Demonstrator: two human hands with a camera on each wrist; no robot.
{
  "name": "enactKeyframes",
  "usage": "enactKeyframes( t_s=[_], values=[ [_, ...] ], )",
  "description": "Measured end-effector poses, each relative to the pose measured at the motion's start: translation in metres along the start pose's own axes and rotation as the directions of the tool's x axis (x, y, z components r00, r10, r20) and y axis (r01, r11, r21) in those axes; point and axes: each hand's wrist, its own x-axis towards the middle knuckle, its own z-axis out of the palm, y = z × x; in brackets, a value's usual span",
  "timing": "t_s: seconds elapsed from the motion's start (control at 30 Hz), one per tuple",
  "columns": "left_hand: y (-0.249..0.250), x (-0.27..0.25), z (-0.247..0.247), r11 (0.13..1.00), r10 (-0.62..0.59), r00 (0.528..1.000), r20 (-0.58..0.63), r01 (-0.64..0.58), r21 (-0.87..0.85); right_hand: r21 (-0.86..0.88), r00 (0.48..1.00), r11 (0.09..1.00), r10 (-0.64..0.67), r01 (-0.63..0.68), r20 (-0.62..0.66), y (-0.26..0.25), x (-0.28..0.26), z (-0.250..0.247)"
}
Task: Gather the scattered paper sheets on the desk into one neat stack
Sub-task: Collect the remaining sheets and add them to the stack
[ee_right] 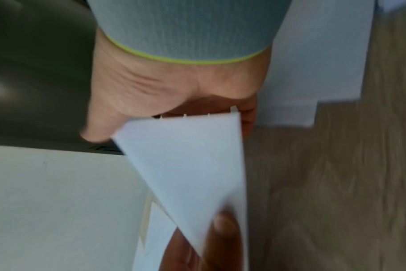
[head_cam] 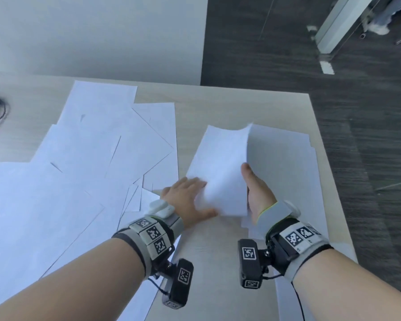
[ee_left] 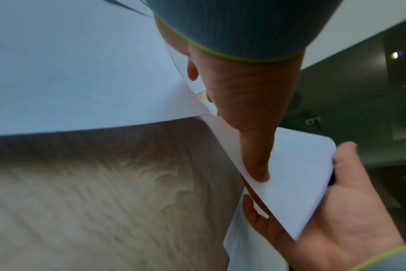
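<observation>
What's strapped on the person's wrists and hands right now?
Both forearms are bare. Each wrist wears a grey band carrying black-and-white square code tags, with a black camera module hung below on a thin black cable. A grey, lime-edged cuff covers the right hand's heel; the left shows one in its wrist view.

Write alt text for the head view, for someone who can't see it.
Both hands hold a small bundle of white sheets lifted off a pale wood desk: the left hand grips its near-left corner, the right hand its right edge. Loose sheets lie scattered and overlapping to the left, and more sheets lie under the bundle on the right.
</observation>
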Motion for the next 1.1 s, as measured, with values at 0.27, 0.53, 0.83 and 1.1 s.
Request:
enactKeyframes(
  t_s=[0.27,0.53,0.83,1.1],
  values=[
    [0.03,-0.005,0.029,0.995,0.064,0.997,0.044,-0.06,-0.084,-0.262,0.968,0.963,-0.117,0.056,-0.222,0.016,0.005,-0.076],
    [0.085,0.004,0.039,0.994,0.09,0.989,0.114,-0.082,-0.067,-0.537,0.902,0.838,-0.155,-0.097,-0.404,0.035,0.01,-0.165],
    [0.107,0.01,0.053,0.993,0.114,0.985,0.128,-0.108,-0.058,-0.579,0.814,0.803,-0.238,-0.143,-0.53,0.059,0.012,-0.181],
    [0.087,0.012,0.042,0.996,0.054,0.997,0.064,-0.049,-0.077,-0.651,0.839,0.742,-0.245,-0.161,-0.486,0.043,0.007,-0.17]
  ],
)
